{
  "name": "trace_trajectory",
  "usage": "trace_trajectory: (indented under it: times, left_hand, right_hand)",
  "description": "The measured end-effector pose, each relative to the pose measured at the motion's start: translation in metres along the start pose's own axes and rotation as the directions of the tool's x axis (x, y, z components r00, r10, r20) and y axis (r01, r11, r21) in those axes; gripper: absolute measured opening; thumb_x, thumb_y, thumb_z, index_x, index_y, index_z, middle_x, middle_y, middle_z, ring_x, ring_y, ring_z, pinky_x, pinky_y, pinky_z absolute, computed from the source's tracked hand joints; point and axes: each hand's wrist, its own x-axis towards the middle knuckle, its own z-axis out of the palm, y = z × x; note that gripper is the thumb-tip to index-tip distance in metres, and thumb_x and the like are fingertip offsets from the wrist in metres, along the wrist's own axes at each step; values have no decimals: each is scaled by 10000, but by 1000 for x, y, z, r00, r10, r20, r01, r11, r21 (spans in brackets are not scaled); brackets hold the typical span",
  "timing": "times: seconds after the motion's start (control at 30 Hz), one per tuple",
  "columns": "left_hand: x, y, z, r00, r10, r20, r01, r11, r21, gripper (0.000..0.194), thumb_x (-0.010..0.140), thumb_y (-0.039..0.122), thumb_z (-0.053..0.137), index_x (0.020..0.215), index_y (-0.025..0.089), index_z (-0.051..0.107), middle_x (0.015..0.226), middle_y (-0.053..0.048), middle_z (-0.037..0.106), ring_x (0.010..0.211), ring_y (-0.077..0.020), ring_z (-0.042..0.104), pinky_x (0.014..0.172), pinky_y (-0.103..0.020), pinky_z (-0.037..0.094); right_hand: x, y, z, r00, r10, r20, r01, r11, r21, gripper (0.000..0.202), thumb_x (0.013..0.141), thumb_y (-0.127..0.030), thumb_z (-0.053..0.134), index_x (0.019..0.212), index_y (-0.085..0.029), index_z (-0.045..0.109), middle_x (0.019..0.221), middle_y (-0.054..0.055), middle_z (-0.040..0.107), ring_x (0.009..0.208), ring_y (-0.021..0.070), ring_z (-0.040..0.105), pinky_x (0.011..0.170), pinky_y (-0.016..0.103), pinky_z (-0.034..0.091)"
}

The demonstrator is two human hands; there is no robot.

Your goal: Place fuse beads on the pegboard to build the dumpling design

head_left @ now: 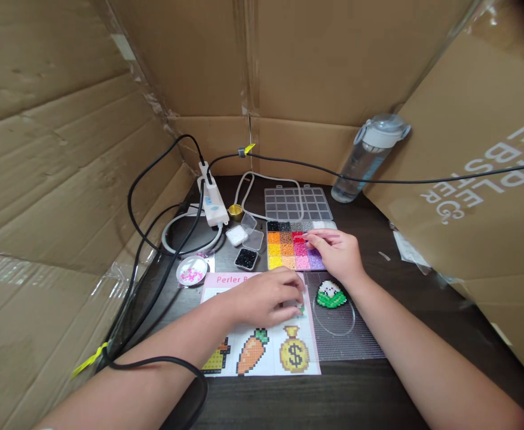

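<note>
My right hand pinches pink tweezers. Their tips reach over the red beads in a compartmented bead box, whose clear lid lies folded back. My left hand hangs over the pattern sheet, fingers loosely bent and slightly apart, nothing visible in them. The sheet shows a carrot and a money bag; my hand covers part of its upper rows. To its right, a green, white and black bead piece sits on a clear pegboard, near the edge of a round clear outline.
Small open boxes hold white beads and black beads. A dish of pink and white beads stands left. Behind are a gold cup, a power strip and a water bottle. A black cable crosses my left forearm; cardboard walls surround the table.
</note>
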Motion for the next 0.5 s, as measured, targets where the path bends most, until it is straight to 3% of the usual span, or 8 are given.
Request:
trace_trajectory:
  times: [0.13, 0.3, 0.4, 0.5]
  left_hand:
    - [1, -1, 0, 1000, 30, 1, -30, 999, -14, 169, 909, 255, 563, 974, 150, 678, 1073, -114, 639, 1006, -199, 605, 907, -328, 508]
    - [4, -7, 2, 998, 61, 0, -61, 998, -16, 160, 917, 241, 548, 970, 156, 674, 1080, -118, 631, 1009, -200, 597, 896, -339, 505]
    - [5, -10, 5, 997, 73, 5, -73, 997, -15, 151, 911, 222, 548, 969, 158, 672, 1083, -112, 626, 1005, -195, 596, 896, -339, 500]
    - [5, -11, 6, 997, 77, -9, -78, 997, -13, 148, 899, 198, 549, 974, 164, 671, 1089, -108, 622, 999, -192, 596, 882, -330, 500]
  right_hand:
    - [-3, -11, -8, 997, -59, -45, 59, 998, -7, 202, 742, -333, 755, 799, -139, 767, 754, 95, 764, 633, 181, 706, 617, 307, 593]
    - [-24, -35, -34, 976, -180, -123, 189, 980, 67, 157, 792, -329, 743, 830, -178, 756, 777, 60, 765, 642, 155, 698, 646, 306, 596]
    - [-52, -34, -54, 983, -148, -109, 157, 985, 70, 166, 784, -347, 759, 825, -186, 759, 780, 60, 768, 614, 159, 691, 650, 335, 606]
    - [-86, -19, -72, 998, -43, -52, 47, 995, 84, 122, 779, -302, 774, 826, -189, 771, 762, 61, 772, 624, 172, 707, 657, 334, 610]
